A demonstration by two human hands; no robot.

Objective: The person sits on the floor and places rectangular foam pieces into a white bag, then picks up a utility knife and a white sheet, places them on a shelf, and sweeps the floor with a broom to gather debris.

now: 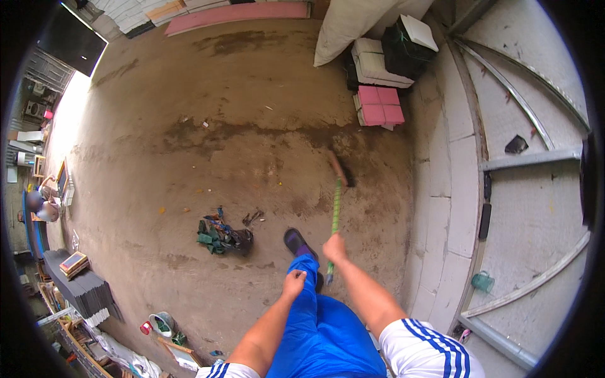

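My right hand is closed round the green striped handle of a push broom. Ahead of it, the broom's narrow brown head rests on the stained concrete floor. My left hand hangs over my blue trouser leg with its fingers curled together; whether anything small is in them cannot be made out. Left of my dark shoe lies a heap of crumpled green and black plastic rubbish. Small scraps and yellowish bits are scattered on the floor beyond it.
A pale block wall and a metal-framed panel run along the right. Pink stacked bundles and a black box stand at the back right. On the left are dark stacked sheets, a white bucket and a person.
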